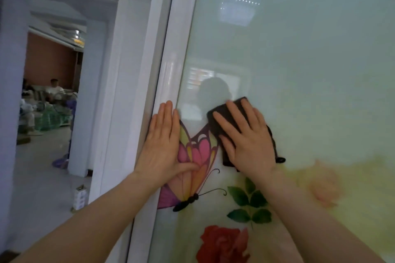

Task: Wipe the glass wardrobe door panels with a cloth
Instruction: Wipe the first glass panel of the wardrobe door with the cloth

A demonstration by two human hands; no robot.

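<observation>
The glass wardrobe door panel (pixel 299 70) fills the right of the view, pale green with a printed butterfly, leaves and red rose low down. A dark cloth (pixel 220 111) lies flat against the glass just right of the butterfly. My right hand (pixel 245 136) presses on the cloth with straight, spread fingers. Flat on the panel's left edge rests my left hand (pixel 163 145), fingers straight and together, partly over the white door frame (pixel 177 49) and the butterfly's wing.
Left of the frame an open doorway (pixel 53 92) leads to another room where a person sits among furniture. A small white box (pixel 80 196) stands on the floor beside the frame. A purple object (pixel 61 162) lies on the floor further back.
</observation>
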